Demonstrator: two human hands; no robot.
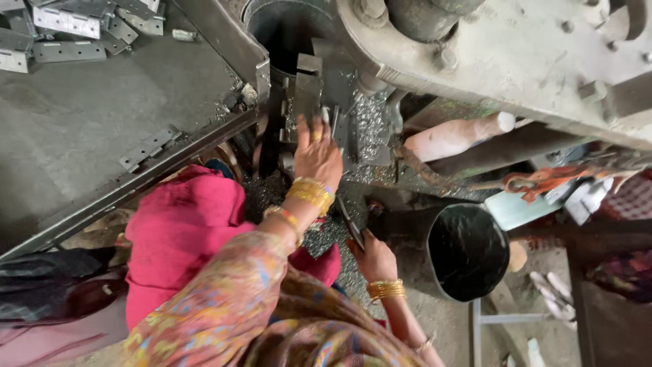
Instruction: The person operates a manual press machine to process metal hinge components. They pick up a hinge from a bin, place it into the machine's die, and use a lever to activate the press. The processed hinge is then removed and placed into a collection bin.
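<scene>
Two hands at a grey metal press | left hand: fingers spread flat on the dark steel die block, grasping nothing | right hand: clenched on a thin dark metal strip, beside the black round bucket

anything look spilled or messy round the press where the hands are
Yes. Small metal chips lie scattered over the press bed beside the left hand and spill down toward the right hand, which grips a thin dark tool. The black bucket lies tipped on its side. Hinge plates lie loose on the table.
</scene>
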